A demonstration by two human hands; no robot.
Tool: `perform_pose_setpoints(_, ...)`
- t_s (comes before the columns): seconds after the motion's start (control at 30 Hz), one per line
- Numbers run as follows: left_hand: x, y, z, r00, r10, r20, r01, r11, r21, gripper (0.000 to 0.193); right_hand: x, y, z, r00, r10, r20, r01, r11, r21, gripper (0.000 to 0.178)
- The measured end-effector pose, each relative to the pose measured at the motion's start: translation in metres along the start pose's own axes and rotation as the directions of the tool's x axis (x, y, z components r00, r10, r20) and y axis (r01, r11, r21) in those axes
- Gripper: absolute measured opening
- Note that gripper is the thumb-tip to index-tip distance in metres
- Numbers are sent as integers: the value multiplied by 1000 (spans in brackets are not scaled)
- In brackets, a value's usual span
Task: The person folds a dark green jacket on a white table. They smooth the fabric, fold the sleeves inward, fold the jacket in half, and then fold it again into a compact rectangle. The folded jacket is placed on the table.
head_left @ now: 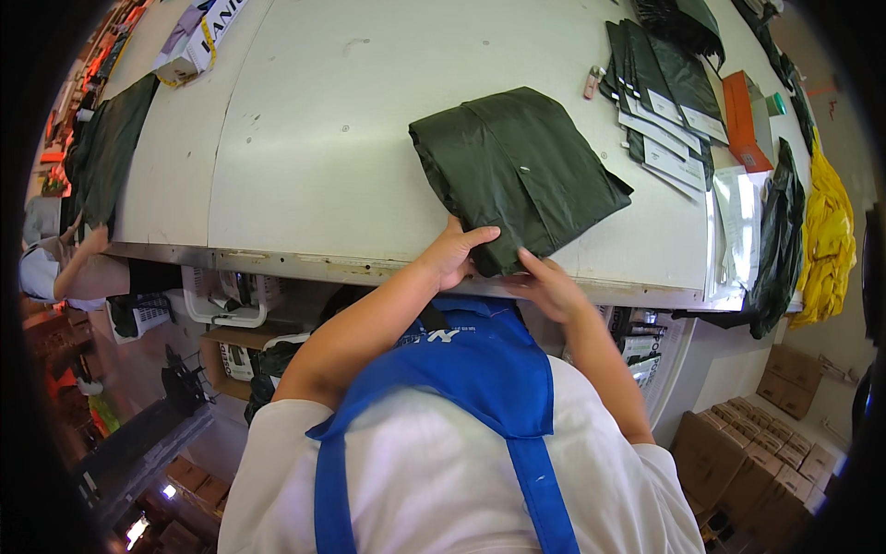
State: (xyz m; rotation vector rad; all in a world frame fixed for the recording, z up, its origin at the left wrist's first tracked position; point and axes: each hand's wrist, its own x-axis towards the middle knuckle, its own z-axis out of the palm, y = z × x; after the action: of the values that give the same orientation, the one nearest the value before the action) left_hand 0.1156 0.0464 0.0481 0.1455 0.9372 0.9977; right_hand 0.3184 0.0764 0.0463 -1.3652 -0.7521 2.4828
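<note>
A dark green bundle of shiny folded cloth (528,166), with seams running across it, lies on the white table and reaches over its near edge. My left hand (453,251) grips the near left corner, thumb on top and fingers curled partly out of sight beneath. At the near edge, just to the right, my right hand (551,286) pinches the same corner. Its lower fingers are hidden or slightly blurred. The cloth's far part rests flat, with a pointed corner toward the right.
Dark green packets with white labels (672,166) lie at the right, beside an orange box (746,122) and a small pink lighter-like object (592,82). Yellow cloth (829,235) hangs at the far right. Another person's hand (95,240) touches dark green cloth (115,143) at left. The table has a metal edge (305,264).
</note>
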Motion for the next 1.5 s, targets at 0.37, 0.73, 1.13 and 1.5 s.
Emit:
perform_pose_setpoints(0.37, 3, -3, -20, 997, 19, -81, -21, 1000, -23, 89, 56, -114, -162, 932, -355, 75, 358, 869, -340, 48)
perform_pose_setpoints(0.73, -14, 19, -30, 1000, -24, -18, 24, 999, -39, 89, 40, -76, -101, 979, -85, 184, 65, 992, 112, 63)
perform_pose_setpoints(1.13, -12, -19, -51, 959, -271, -80, 281, 948, 149, 57, 58, -70, -111, 995, 79, 53, -75, 994, -76, 57)
perform_pose_setpoints(1.5, 36, -69, -28, 858, 127, -497, 282, 693, 664, 45, 30, -77, 56, 808, -580, 103, -85, -287, -954, 41)
